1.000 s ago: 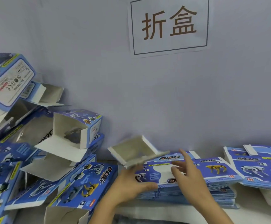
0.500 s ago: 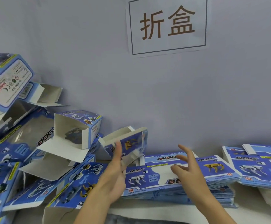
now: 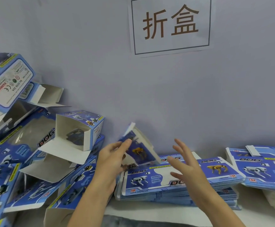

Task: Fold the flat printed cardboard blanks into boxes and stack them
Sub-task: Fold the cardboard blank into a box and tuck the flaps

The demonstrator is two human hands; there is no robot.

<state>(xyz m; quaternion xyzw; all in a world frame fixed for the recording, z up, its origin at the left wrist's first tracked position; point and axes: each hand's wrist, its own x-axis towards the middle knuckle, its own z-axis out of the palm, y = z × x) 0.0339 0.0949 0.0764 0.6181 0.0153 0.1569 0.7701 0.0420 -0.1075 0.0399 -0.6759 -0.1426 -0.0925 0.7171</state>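
The half-folded box point(image 3: 138, 149) stands tilted just above the near stack of flat blanks point(image 3: 174, 182), against the wall. The left hand point(image 3: 112, 159) holds it by the lower left edge, fingers lightly bent around the card. The right hand point(image 3: 185, 166) hovers open just right of the box, fingers spread, touching nothing. The card looks light, thin and springy; I'd take it by the creased corners, since panels would buckle under a squeeze. Two stacks of blanks show, the second point(image 3: 261, 167) further right. Left of the box lies a loose pile of folded boxes point(image 3: 77, 130), too jumbled to count.
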